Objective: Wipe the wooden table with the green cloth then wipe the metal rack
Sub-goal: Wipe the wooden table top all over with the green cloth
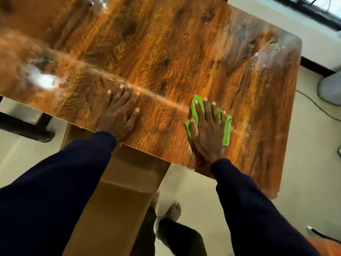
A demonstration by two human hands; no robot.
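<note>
The glossy wooden table (166,52) fills the upper part of the head view, with wet streaks and droplets near its far right corner. A small green cloth (226,132) lies flat on the table near the front edge. My right hand (206,130) presses on it with straight, spread fingers and covers most of it. My left hand (120,111) rests flat on the bare wood to the left, fingers straight, holding nothing. No metal rack is in view.
A brown cardboard box (118,200) stands under the table's front edge. My bare foot (174,211) is on the pale floor beside it. A cable (317,106) and a pale rounded object (330,87) lie on the floor at right. A dark table leg (24,126) sits at left.
</note>
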